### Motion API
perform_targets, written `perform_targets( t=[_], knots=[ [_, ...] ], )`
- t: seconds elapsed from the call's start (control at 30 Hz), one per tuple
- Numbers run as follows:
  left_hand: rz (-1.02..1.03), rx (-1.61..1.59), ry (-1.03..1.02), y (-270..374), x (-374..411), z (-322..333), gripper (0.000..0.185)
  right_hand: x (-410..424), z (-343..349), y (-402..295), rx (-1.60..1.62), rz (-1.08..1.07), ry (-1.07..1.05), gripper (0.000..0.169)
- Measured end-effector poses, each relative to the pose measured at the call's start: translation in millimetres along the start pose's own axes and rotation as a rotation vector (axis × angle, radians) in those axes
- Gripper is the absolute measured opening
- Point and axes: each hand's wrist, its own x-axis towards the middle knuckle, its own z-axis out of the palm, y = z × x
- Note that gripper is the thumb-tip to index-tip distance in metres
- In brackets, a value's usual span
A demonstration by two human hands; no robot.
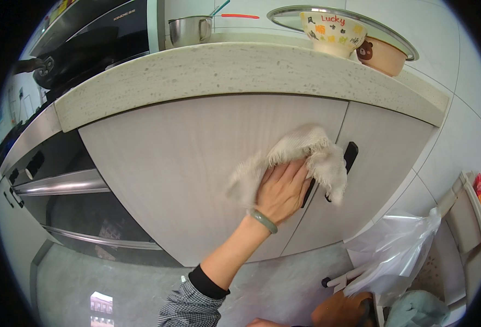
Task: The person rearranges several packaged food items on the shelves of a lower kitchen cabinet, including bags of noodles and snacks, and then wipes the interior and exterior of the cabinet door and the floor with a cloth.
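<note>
My left hand (283,190) presses a pale woven cloth with frayed edges (303,141) against the light grey cabinet door (175,175). The cloth bunches around my fingers and partly covers one black door handle (308,194). A second black handle (350,153) on the neighbouring door (381,163) sits just right of the cloth. Around my left wrist is a green bangle (264,221), above a black cuff and a checked sleeve. Only a sliver of my right hand (267,323) shows at the bottom edge; its fingers are mostly cut off.
On the speckled countertop (191,73) stand a metal cup (190,32), a patterned bowl (332,34), a bear-printed bowl (381,55) and a glass lid (391,36). A black pan (77,57) is at left, above a built-in appliance (66,182). A plastic bag (395,249) hangs by a rack (465,220) at right.
</note>
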Motion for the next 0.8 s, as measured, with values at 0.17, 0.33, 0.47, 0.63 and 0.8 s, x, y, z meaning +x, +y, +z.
perform_targets(
  t=[0.17, 0.33, 0.47, 0.63, 0.8],
  knots=[
    [0.018, -0.059, -0.006, 18.9, -58.7, 27.0, 0.039, 1.4, -7.5, -4.1, 0.088, 0.063, 0.105, 0.009],
    [0.085, -0.126, -0.419, -7.1, -196.4, 47.6, 0.038, -11.1, -4.7, -2.8, 0.136, 0.069, 0.042, 0.009],
    [-0.060, -0.249, -0.496, 29.4, -185.8, 32.3, 0.044, -22.6, -13.7, -7.6, 0.055, 0.107, 0.120, 0.010],
    [-0.434, -0.547, -0.372, 56.2, -153.1, -9.9, 0.046, -15.8, -38.4, 17.1, 0.044, 0.018, 0.363, 0.016],
    [-0.875, -1.213, -0.509, 80.9, -111.3, -64.6, 0.050, 44.0, -50.3, 24.6, -0.001, -0.378, 0.842, 0.044]
  ],
)
